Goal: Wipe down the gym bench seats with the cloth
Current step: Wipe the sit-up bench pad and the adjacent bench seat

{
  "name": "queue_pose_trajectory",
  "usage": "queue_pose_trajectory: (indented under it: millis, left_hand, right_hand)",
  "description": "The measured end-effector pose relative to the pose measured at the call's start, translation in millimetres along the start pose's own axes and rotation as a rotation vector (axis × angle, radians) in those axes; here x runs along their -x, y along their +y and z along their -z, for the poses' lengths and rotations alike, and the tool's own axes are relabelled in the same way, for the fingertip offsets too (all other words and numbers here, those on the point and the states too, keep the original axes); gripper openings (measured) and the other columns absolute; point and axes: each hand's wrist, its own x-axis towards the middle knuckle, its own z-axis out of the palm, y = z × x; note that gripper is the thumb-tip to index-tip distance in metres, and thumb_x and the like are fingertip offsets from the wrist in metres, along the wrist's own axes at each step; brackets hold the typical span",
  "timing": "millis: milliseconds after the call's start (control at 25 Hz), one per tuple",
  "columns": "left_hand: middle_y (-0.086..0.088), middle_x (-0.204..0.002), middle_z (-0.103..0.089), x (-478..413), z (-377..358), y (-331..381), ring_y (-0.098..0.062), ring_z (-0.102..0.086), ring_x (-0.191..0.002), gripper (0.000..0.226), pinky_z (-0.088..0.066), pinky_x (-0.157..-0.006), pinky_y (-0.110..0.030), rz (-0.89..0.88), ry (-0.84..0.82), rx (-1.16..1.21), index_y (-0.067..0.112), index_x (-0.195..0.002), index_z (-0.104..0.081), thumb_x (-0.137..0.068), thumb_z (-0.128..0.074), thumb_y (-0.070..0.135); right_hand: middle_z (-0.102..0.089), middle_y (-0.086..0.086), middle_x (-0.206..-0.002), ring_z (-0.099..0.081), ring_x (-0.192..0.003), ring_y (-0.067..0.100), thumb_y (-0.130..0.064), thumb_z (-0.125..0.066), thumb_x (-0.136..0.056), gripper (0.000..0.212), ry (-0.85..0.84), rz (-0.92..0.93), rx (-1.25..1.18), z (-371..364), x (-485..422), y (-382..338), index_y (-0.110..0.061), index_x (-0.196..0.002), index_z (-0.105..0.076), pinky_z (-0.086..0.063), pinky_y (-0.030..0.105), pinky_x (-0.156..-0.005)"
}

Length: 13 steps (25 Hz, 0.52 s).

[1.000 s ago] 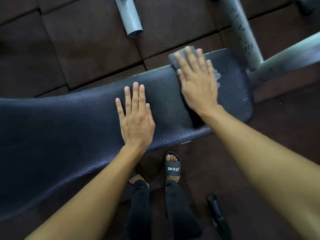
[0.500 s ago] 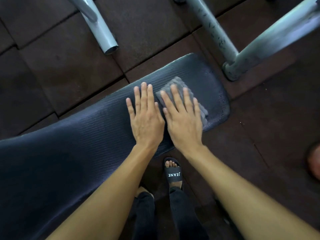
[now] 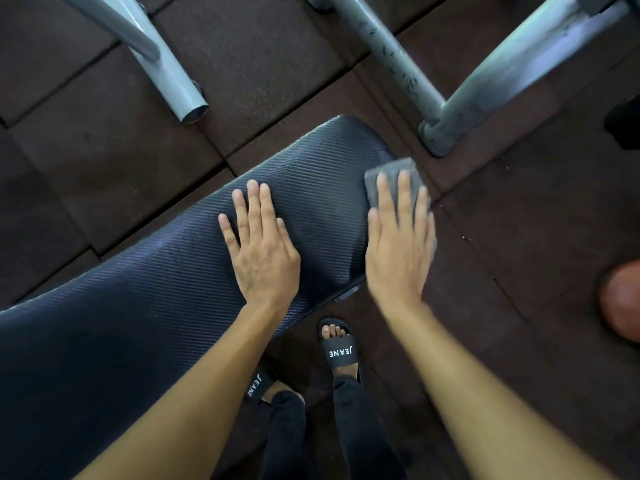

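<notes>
At the rounded end of the bench seat (image 3: pixel 311 188), the right hand (image 3: pixel 398 247) lies flat and spread over the grey cloth (image 3: pixel 391 171), palm pressing it down rather than pinching it, fingers straight. The cloth sits right on the seat's end edge, part of it poking out beyond the fingertips and hanging over the floor (image 3: pixel 519 271) past the padding. That looks like the finish of a stroke off the end, a sensible way to carry the dirt clear of the pad instead of leaving it there, though that is my reading.

Nearer the middle of the seat, the left hand (image 3: pixel 259 251) rests open, palm down on the ribbed black vinyl, holding nothing. It seems to be there as a brace, taking the person's weight as they lean over, and perhaps steadying the pad.

Beyond the seat's end stand the grey steel frame tubes (image 3: pixel 398 64), close to the cloth but not touching it. On the near side of the seat, two black slides (image 3: pixel 337 351) are planted on the rubber floor tiles. Off past the seat's end, at the frame edge, sits a blurred reddish round object (image 3: pixel 623 299); I cannot tell what it is.

The long stretch of seat behind the left hand looks still to be covered.
</notes>
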Motion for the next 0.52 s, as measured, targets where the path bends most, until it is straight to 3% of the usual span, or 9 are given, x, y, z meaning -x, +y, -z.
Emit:
queue_pose_trajectory:
  millis: [120,280,360,520]
  left_hand:
    - [-0.001,-0.163,-0.02,0,5,-1,-0.019,-0.01,-0.152,0.052,-0.002,-0.125,-0.043,-0.005,0.046,0.118,0.013,-0.155,-0.024,-0.104,-0.021,0.024]
    - [-0.004,-0.156,-0.037,-1,15,-9,-0.018,-0.022,-0.149,0.048,-0.003,-0.124,-0.029,0.06,0.104,0.487,0.007,-0.148,-0.039,-0.1,-0.033,0.007]
    - [-0.004,-0.156,-0.036,-1,18,-12,-0.017,-0.021,-0.15,0.049,-0.002,-0.124,-0.026,0.052,0.073,0.496,0.008,-0.147,-0.041,-0.099,-0.035,0.003]
    - [0.0,-0.156,-0.036,-2,24,-20,-0.013,-0.021,-0.149,0.046,-0.008,-0.125,-0.035,-0.008,0.013,0.389,0.011,-0.145,-0.045,-0.1,-0.037,0.002]
  right_hand:
    - [-0.018,-0.002,-0.166,-0.018,-0.152,0.027,-0.038,-0.03,-0.107,0.052,-0.025,0.17,0.034,-12,65,-21,-0.032,-0.157,-0.021,-0.022,0.047,-0.121]
    - [-0.029,-0.005,-0.162,-0.028,-0.15,0.025,-0.038,-0.032,-0.105,0.049,-0.048,0.536,0.015,-23,11,-58,-0.034,-0.154,-0.031,-0.026,0.044,-0.118]
    - [-0.024,-0.003,-0.164,-0.024,-0.151,0.027,-0.04,-0.029,-0.105,0.05,-0.071,0.5,0.043,-19,-34,-57,-0.035,-0.155,-0.028,-0.023,0.048,-0.12]
    - [-0.013,-0.001,-0.167,-0.016,-0.153,0.029,-0.043,-0.021,-0.107,0.051,-0.036,0.176,0.022,-10,-44,-26,-0.035,-0.158,-0.016,-0.019,0.049,-0.122]
